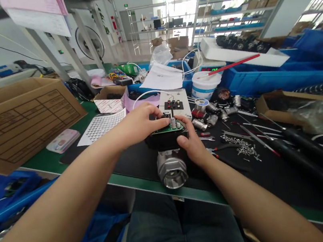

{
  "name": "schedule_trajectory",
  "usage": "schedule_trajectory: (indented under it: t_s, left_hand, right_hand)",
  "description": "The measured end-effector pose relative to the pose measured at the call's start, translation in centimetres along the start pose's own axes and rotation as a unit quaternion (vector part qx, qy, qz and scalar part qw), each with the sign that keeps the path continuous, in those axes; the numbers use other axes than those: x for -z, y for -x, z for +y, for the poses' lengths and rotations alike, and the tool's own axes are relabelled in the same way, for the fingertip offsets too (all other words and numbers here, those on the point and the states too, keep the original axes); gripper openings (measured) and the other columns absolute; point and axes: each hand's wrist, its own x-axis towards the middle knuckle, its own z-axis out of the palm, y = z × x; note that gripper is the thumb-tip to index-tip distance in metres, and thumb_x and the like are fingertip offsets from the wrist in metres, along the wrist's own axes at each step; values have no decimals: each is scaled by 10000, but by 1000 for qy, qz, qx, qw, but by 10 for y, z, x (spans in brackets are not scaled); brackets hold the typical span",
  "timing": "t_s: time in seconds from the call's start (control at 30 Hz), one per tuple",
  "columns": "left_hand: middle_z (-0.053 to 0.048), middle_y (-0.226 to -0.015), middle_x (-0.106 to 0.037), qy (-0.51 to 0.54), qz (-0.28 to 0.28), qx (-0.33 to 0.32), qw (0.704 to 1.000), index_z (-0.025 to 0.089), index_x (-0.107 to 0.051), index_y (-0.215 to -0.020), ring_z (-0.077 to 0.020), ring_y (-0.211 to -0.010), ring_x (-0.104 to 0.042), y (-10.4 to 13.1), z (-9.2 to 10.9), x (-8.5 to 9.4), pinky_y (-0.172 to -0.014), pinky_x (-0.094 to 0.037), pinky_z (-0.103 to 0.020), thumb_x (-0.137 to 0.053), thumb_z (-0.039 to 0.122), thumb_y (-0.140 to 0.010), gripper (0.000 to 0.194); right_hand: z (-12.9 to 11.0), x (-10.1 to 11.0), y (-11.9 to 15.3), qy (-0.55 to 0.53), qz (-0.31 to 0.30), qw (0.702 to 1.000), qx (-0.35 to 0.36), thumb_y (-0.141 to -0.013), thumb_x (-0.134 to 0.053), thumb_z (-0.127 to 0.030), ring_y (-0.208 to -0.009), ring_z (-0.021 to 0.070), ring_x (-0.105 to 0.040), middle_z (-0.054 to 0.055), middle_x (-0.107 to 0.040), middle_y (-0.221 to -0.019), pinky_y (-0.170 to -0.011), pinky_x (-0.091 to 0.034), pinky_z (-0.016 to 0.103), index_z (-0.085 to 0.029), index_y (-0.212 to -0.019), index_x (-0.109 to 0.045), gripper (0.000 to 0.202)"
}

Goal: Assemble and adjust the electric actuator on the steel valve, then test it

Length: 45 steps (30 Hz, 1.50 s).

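Note:
A black housing with a green circuit board on top stands at the bench's front edge. Below the housing, a metal valve body shows its round threaded opening toward me. My left hand reaches over the board from the left, thumb and fingers closed around a small part I cannot make out. On the right side, my right hand grips the housing, with its index finger at the board's edge and its thumb against the front. Just behind is a white plate with black terminals.
Small screws, pliers and screwdrivers lie to the right. Metal fittings and a white tub are behind them. At left are a sheet of round stickers and a large cardboard box.

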Motion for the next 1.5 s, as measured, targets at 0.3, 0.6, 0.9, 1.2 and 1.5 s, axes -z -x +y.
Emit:
schedule_trajectory:
  t_s: [0.3,0.6,0.9,1.2,1.5]
  left_hand:
    - [-41,-931,-556,-6,36,-10,999,219,-508,-737,-224,-910,-525,1,-5,-7,-840,-403,-358,-562,457,-750,245]
    - [-55,-1084,-552,30,7,-54,998,209,-605,-797,-220,-1039,-526,2,-8,3,-966,-374,-352,-496,508,-793,319]
    - [-45,-950,-568,6,37,-56,998,210,-550,-749,-232,-971,-538,-1,-11,-4,-893,-399,-367,-483,545,-792,345]
    - [-51,-1077,-607,38,0,-53,998,202,-610,-795,-220,-1067,-551,2,-9,0,-1003,-380,-371,-548,471,-780,277]
    - [-35,-1019,-631,70,23,-44,996,206,-580,-746,-218,-1003,-571,1,-11,-6,-958,-403,-370,-572,457,-770,252]
  right_hand:
    - [4,1,2,-3,-14,1000,-12,-769,-674,-659,-1075,275,-577,96,-562,-1171,-963,-459,414,-238,-1263,-363,719]
    - [1,1,3,1,-18,999,-36,-765,-658,-685,-1125,280,-556,107,-548,-1224,-995,-434,422,-241,-1279,-339,750]
    - [6,3,2,-3,-13,1000,-19,-777,-667,-638,-1114,293,-560,117,-547,-1223,-977,-441,443,-235,-1280,-347,720]
    - [-4,1,-1,37,-2,999,-39,-737,-602,-750,-1132,291,-534,101,-561,-1189,-953,-448,422,-237,-1237,-353,758]
    - [3,-1,1,21,24,999,-6,-765,-636,-685,-1184,295,-494,98,-541,-1218,-985,-432,428,-243,-1237,-392,691]
